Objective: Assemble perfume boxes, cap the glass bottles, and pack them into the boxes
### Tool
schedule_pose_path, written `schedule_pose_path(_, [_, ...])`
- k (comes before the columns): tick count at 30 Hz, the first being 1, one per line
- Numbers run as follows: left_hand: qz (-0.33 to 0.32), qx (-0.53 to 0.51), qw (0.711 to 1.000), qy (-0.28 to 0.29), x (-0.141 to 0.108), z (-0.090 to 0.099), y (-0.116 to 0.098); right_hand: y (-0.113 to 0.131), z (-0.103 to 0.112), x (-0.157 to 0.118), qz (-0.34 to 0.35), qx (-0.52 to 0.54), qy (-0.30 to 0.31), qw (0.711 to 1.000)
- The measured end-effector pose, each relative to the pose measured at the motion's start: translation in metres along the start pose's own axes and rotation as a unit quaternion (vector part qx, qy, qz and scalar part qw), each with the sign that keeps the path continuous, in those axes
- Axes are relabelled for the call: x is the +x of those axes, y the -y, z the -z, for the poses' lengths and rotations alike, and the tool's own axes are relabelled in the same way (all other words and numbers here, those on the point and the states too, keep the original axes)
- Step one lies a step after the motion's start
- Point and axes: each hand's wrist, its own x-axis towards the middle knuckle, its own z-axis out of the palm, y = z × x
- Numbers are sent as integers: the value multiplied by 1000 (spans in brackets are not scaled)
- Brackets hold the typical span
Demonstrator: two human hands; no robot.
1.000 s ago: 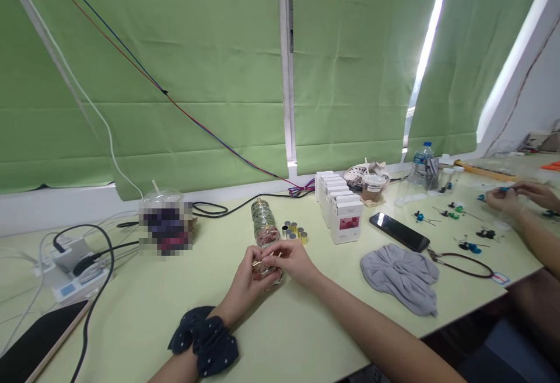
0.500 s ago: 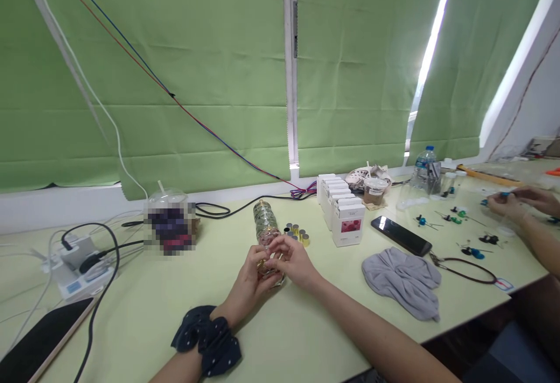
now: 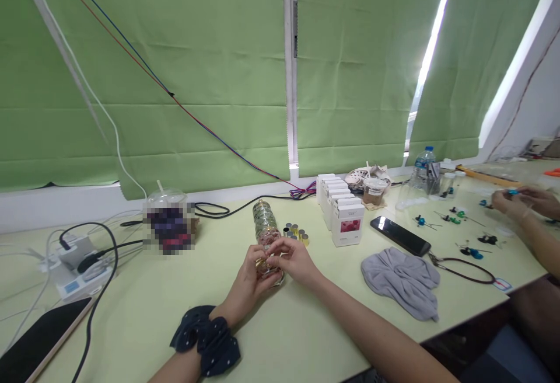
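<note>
A row of small faceted glass bottles [image 3: 264, 217] with gold-coloured necks runs away from me along the table. At its near end my left hand [image 3: 247, 275] is closed round a glass bottle [image 3: 275, 281], mostly hidden by my fingers. My right hand [image 3: 294, 259] is brought up against it from the other side, thumb and fingers pinched together at the bottle's gold top. What sits between those fingertips is too small to make out. Several short gold and silver caps [image 3: 297, 233] stand just beyond my right hand.
White boxes [image 3: 349, 225] line up behind the caps. To their right lie a black phone [image 3: 400, 235] and a grey cloth [image 3: 401, 284]. A power strip with cables [image 3: 76, 272] and another device [image 3: 44, 342] are at left. A co-worker's hands [image 3: 520, 205] handle small blue parts at far right.
My hands stay at the same bottle, with only slight finger movement. The co-worker's hands have shifted a little to the right.
</note>
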Motion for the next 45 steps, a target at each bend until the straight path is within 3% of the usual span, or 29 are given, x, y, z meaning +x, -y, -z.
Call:
schedule_pose_path(9, [-5,8,1000,-23,-1,0,3,-5,-1,1,19,-3,-16,1000])
schedule_pose_path(31, [24,-63,998,-17,1,0,4,-8,4,4,15,-11,21,1000])
schedule_pose_path(45, [-5,11,999,-35,1,2,4,-14,6,5,3,-2,44,999])
